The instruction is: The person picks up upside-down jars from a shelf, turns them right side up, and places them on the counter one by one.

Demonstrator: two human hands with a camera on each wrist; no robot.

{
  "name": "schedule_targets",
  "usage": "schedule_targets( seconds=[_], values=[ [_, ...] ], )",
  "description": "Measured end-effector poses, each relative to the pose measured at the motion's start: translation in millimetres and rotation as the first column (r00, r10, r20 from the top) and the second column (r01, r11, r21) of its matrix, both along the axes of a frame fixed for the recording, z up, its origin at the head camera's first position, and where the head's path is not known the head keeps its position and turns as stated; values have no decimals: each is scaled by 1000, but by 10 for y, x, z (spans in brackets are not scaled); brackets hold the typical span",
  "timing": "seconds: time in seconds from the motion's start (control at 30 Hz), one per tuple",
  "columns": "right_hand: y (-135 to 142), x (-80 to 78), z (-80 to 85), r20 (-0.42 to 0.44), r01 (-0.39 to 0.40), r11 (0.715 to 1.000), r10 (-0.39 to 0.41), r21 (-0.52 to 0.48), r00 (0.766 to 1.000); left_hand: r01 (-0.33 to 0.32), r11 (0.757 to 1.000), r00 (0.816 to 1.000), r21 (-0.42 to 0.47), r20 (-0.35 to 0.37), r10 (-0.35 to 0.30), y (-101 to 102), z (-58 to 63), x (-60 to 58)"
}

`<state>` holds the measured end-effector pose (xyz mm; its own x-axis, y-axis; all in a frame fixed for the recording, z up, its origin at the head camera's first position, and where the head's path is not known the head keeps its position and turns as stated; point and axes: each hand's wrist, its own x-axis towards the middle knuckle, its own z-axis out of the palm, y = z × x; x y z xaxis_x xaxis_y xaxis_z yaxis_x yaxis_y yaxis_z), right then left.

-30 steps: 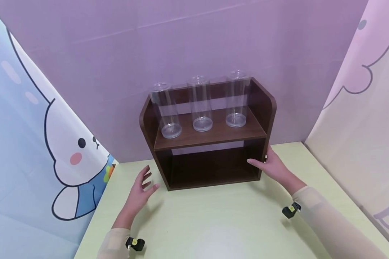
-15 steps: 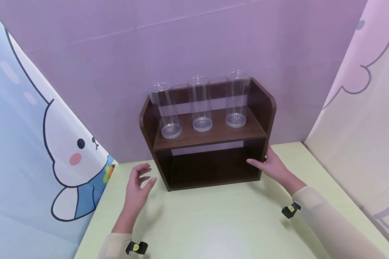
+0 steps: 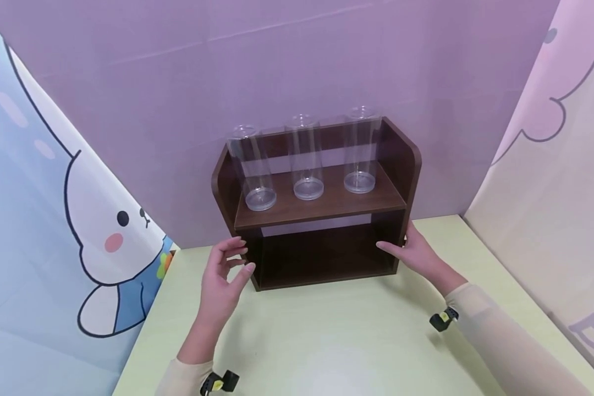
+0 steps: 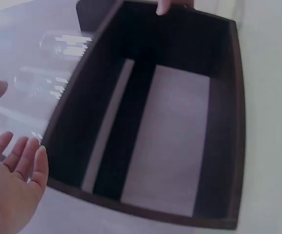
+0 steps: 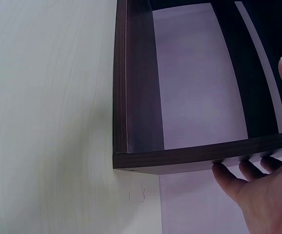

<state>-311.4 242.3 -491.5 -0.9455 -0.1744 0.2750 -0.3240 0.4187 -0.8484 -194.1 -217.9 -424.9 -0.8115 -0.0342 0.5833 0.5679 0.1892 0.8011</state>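
A: Where is the dark brown, 2-level wooden shelf unit (image 3: pixel 322 258)?

B: On the pale yellow-green surface (image 3: pixel 326 341), before the purple cloth backdrop (image 3: pixel 297 66). 3 tall, clear, plastic-looking cylinders (image 3: pixel 308 188) stand upright, apart, on the shelf unit's upper board (image 3: pixel 334 202).

A: And the hands?

B: The right grip (image 3: pixel 418 256), a bare hand, is grasping the shelf unit's right side panel (image 3: pixel 401 165), thumb round in front, fingers against the outer face. The left grip (image 3: pixel 220 289) is released: fingers loosely bent, just beside the shelf unit's left side panel (image 3: pixel 221 187). Whether a fingertip touches it, I cannot tell.

A: Which step is this?

B: I'd judge it as taking hold of the shelf unit from its 2 sides, with only 1 side secured.

A: What does the next move call for?

B: Probably the left fingers settling on the left side panel, matching the right. Any shift should be slow and level, since the cylinders look loose and could topple.
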Motion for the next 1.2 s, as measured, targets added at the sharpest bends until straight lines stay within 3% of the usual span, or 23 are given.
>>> schedule_targets(
  seconds=[0.23,0.4,0.8,0.97,1.2],
  values=[
    [6,-25,-20,7,-9,1000,9,-10,1000,-6,998,1000,-69,-28,4,172,165,-25],
    [5,-18,-10,5,-5,1000,5,6,1000,-61,992,997,-112,-45,56,294,313,-98],
    [4,6,26,15,-10,1000,10,25,1000,-205,951,978,-232,-28,204,502,689,-439],
    [2,1,28,13,-15,1000,15,26,1000,-274,919,956,-282,19,291,566,789,-618],
    [12,15,15,5,-14,1000,14,27,1000,-378,871,905,-312,75,419,698,881,-871]
  ],
)
